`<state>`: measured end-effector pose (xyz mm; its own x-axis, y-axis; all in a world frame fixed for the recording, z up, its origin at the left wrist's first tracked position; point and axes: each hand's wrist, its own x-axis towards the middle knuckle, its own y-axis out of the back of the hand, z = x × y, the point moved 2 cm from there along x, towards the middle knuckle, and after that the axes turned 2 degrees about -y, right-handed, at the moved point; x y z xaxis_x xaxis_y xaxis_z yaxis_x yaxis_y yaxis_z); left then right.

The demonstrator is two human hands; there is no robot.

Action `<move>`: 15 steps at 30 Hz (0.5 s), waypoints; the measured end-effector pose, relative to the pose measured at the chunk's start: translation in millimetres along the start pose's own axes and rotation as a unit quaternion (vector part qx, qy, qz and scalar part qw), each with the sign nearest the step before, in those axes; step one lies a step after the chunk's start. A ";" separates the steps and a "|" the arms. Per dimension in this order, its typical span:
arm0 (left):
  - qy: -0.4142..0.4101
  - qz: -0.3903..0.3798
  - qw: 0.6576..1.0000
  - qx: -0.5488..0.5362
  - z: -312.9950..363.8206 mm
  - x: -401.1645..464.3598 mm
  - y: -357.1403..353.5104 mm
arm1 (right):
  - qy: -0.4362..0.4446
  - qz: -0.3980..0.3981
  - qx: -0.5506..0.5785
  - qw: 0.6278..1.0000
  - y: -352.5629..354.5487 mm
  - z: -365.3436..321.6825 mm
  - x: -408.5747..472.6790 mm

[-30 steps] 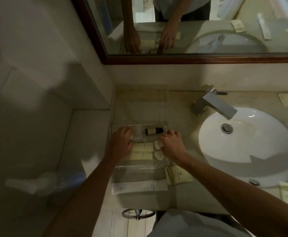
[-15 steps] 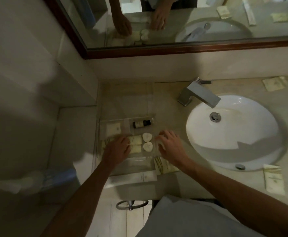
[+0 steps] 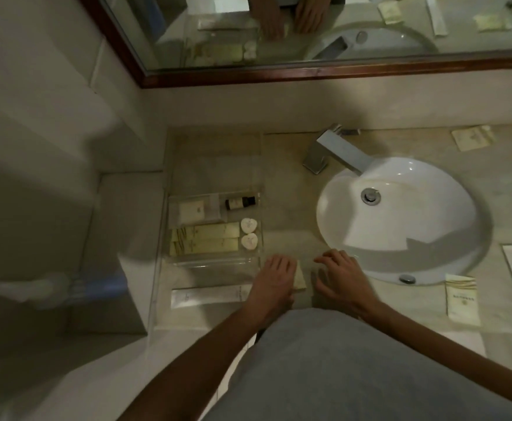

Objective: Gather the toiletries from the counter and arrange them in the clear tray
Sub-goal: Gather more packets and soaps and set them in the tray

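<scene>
Both hands have left the clear tray [image 3: 169, 238]; left hand [image 3: 274, 281] fingers lie flat covering a packet [image 3: 299, 276], right hand [image 3: 338, 276] spread empty at its 3 o'clock.

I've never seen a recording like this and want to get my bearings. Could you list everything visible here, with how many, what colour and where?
Clear tray: one, transparent, counter left of the sink.
Small bottle: one, dark, lying in the tray's far row.
Square packet: one, white, tray's far left.
Long boxes: two, pale yellow, side by side in the tray.
Heart-shaped soaps: two, white, tray's right end.
Long sachet: one, white, near the counter's front edge.
Flat packets: three, cream; one under the left hand, one by the sink's front, one far right.
Sink: one, white.
Faucet: one, silver.
Mirror: one, dark wooden frame.
Left hand: on the packet.
Right hand: spread on the counter.
</scene>
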<state>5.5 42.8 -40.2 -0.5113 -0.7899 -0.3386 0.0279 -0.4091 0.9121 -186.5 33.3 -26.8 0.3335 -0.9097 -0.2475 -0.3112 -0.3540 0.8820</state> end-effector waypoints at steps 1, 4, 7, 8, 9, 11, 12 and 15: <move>0.000 0.010 1.000 -0.009 5.6 -0.1 0.2 | 0.000 0.008 0.009 1.000 2.3 1.7 -1.2; 0.011 0.039 0.997 -0.061 13.6 -3.0 1.8 | 0.002 0.018 0.028 0.999 5.9 3.1 -0.3; -0.023 0.032 0.995 -0.090 6.4 0.3 1.5 | 0.010 0.026 0.040 0.999 4.8 -1.6 4.7; -0.059 0.031 0.993 -0.096 3.4 1.3 3.2 | 0.012 0.031 0.046 0.998 4.3 -3.8 7.4; -0.095 0.039 0.990 -0.101 -0.9 1.1 5.9 | 0.013 0.039 0.053 0.998 4.2 -6.3 10.3; -0.127 0.078 0.983 -0.104 -15.5 -4.4 20.6 | 0.015 0.053 0.063 0.996 4.3 -11.6 16.0; -0.127 0.104 0.982 -0.098 -28.6 -8.9 30.6 | 0.016 0.055 0.063 0.996 4.1 -14.9 18.8; -0.039 0.143 0.986 -0.071 -91.4 -29.5 53.4 | 0.026 0.044 0.061 0.997 0.4 -25.9 25.0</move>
<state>100.6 2.5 -2.6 -0.5293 -0.8471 -0.0477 0.2976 -0.2380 0.9245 -155.3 16.0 -22.3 0.3454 -0.9268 -0.1471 -0.4455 -0.2999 0.8436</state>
